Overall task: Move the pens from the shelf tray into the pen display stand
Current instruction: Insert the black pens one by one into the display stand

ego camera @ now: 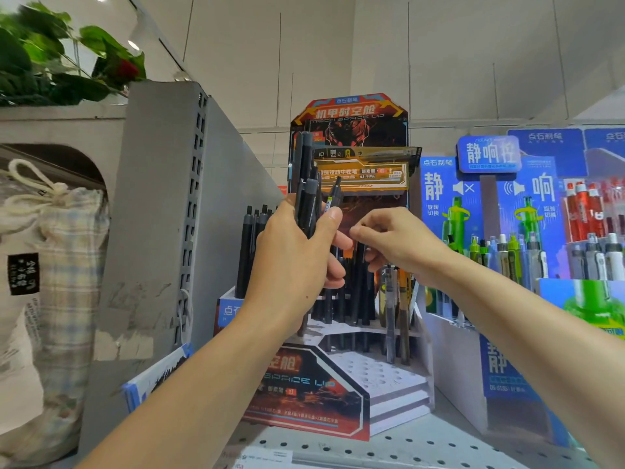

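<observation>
Hanging at far left, a drawstring cloth bag [50, 265], green leaves [50, 59] above it, beside a grey shelf divider [162, 211]. Gripping a bundle of black pens [307, 184] upright, left hand [294, 265], fingers curled round the barrels, raised in front of the pen display stand [348, 333]. Standing in the stand's rear holes behind that hand, more black pens [250, 245]; front stepped rows of holes showing bare. Pinching the lower end of one pen from the bundle, right hand [399, 245], thumb and forefinger closed, just beside the left fingertips. Filling the right side, a blue display [490, 211] with green and red pens on the perforated shelf [422, 445].
</observation>
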Tool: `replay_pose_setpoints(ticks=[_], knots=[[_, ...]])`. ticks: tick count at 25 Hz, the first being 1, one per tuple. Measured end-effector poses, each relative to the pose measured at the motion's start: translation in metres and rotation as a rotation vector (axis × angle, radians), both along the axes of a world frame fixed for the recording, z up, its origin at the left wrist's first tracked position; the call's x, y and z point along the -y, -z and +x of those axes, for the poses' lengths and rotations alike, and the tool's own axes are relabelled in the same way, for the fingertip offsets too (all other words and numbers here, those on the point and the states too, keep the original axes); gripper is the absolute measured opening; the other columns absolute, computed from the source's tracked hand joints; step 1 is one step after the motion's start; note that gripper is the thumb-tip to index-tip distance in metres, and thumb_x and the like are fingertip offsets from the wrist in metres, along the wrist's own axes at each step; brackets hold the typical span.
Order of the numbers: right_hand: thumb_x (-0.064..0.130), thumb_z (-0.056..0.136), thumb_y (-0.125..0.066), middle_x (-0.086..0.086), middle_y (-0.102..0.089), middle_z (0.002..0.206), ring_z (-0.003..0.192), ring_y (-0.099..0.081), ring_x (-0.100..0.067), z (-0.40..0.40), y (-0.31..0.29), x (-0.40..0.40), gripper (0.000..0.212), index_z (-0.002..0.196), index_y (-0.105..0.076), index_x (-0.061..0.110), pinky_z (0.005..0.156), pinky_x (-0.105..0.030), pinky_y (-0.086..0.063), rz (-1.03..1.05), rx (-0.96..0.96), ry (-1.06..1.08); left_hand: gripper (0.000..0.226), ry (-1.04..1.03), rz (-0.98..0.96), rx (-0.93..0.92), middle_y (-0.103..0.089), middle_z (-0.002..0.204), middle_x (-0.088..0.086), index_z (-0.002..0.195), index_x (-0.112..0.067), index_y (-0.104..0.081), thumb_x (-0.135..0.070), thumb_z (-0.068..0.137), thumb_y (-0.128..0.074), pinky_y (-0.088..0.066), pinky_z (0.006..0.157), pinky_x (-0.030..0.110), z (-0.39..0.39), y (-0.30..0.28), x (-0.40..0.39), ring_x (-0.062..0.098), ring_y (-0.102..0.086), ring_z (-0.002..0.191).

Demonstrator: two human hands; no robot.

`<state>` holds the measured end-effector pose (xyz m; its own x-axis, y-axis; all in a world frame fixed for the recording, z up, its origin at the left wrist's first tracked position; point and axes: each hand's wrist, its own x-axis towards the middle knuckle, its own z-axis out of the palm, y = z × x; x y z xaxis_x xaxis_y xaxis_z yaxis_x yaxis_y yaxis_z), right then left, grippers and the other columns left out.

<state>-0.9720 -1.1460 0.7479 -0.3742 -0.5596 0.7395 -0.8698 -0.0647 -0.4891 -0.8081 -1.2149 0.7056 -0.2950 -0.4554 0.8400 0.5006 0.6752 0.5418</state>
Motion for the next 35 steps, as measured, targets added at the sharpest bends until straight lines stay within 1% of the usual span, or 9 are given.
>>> replay_pose_setpoints(ticks=[3,8,10,13,17,27,32,33,35], knots=[[0.023,0.094,-0.069,-0.010,-0.071,0.075,0.056,-0.067,-0.012,0.000,0.004,0.000,0.015,0.100,-0.068,0.009,0.052,-0.021,-0.053,0.070,-0.019,0.013,0.032,-0.002,0.021,0.016,-0.076,0.079,-0.004,0.125,-0.013,-0.052,-0.034,0.102,-0.055,-0.061,0.054,0.033,0.002,0.000,0.000,0.015,-0.066,0.051],[0.020,0.090,-0.074,-0.010,-0.073,0.075,0.059,-0.068,-0.012,0.000,0.006,0.002,0.013,0.092,-0.068,0.009,0.054,-0.022,-0.057,0.046,-0.085,0.059,0.010,0.005,0.027,0.022,-0.076,0.079,-0.004,0.101,-0.025,-0.061,-0.033,0.101,-0.056,-0.063,0.058,0.034,0.000,0.001,-0.002,0.014,-0.072,0.060],[0.021,0.091,-0.073,-0.007,-0.072,0.074,0.057,-0.066,-0.007,0.000,0.006,0.003,0.011,0.090,-0.071,0.011,0.053,-0.020,-0.055,0.057,-0.126,0.083,0.023,-0.004,0.051,0.020,-0.075,0.083,-0.002,0.117,-0.020,-0.062,-0.035,0.100,-0.058,-0.063,0.057,0.032,-0.001,0.001,-0.002,0.009,-0.071,0.063],[0.022,0.093,-0.071,-0.001,-0.069,0.071,0.052,-0.060,-0.001,-0.001,0.006,0.003,0.009,0.088,-0.073,0.014,0.052,-0.016,-0.051,0.062,-0.171,0.103,0.053,-0.035,0.106,0.046,-0.069,0.111,0.008,0.143,-0.020,-0.048,-0.043,0.096,-0.060,-0.062,0.056,0.028,-0.004,0.000,-0.003,0.011,-0.072,0.073],[0.021,0.092,-0.071,0.000,-0.071,0.076,0.060,-0.064,-0.007,0.000,0.005,0.004,0.007,0.090,-0.073,0.015,0.051,-0.014,-0.050,0.070,-0.181,0.098,0.060,-0.035,0.117,0.038,-0.063,0.124,0.011,0.148,-0.021,-0.044,-0.044,0.095,-0.061,-0.063,0.058,0.030,-0.004,0.000,-0.003,0.012,-0.070,0.076],[0.024,0.090,-0.074,0.009,-0.062,0.070,0.062,-0.057,-0.005,0.007,0.002,0.005,0.005,0.086,-0.073,0.021,0.057,-0.021,-0.041,0.136,-0.305,0.164,0.060,-0.054,0.132,0.047,-0.066,0.118,0.010,0.148,-0.019,-0.045,-0.042,0.095,-0.061,-0.064,0.063,0.034,-0.005,0.000,-0.002,0.012,-0.071,0.077],[0.029,0.090,-0.072,0.012,-0.059,0.080,0.080,-0.058,-0.012,0.011,0.003,0.003,0.008,0.091,-0.077,0.022,0.066,-0.025,-0.043,0.134,-0.423,0.267,0.059,-0.056,0.139,0.041,-0.067,0.114,0.010,0.147,-0.018,-0.046,-0.041,0.095,-0.061,-0.064,0.062,0.033,-0.006,-0.001,0.001,0.012,-0.073,0.074],[0.029,0.092,-0.071,0.011,-0.060,0.083,0.081,-0.059,-0.011,0.012,0.003,0.002,0.010,0.092,-0.077,0.022,0.067,-0.023,-0.044,0.067,-0.398,0.231,0.059,-0.048,0.144,0.045,-0.068,0.109,0.009,0.147,-0.018,-0.047,-0.041,0.095,-0.061,-0.064,0.062,0.033,-0.005,0.000,0.001,0.012,-0.074,0.072],[0.029,0.096,-0.065,0.008,-0.069,0.084,0.077,-0.063,-0.012,0.017,0.002,-0.002,0.015,0.093,-0.077,0.019,0.069,-0.022,-0.049,-0.106,-0.100,-0.101,0.053,-0.017,0.146,0.060,-0.070,0.093,0.007,0.144,-0.018,-0.049,-0.041,0.097,-0.061,-0.064,0.063,0.034,-0.004,0.001,0.002,0.010,-0.074,0.065]])
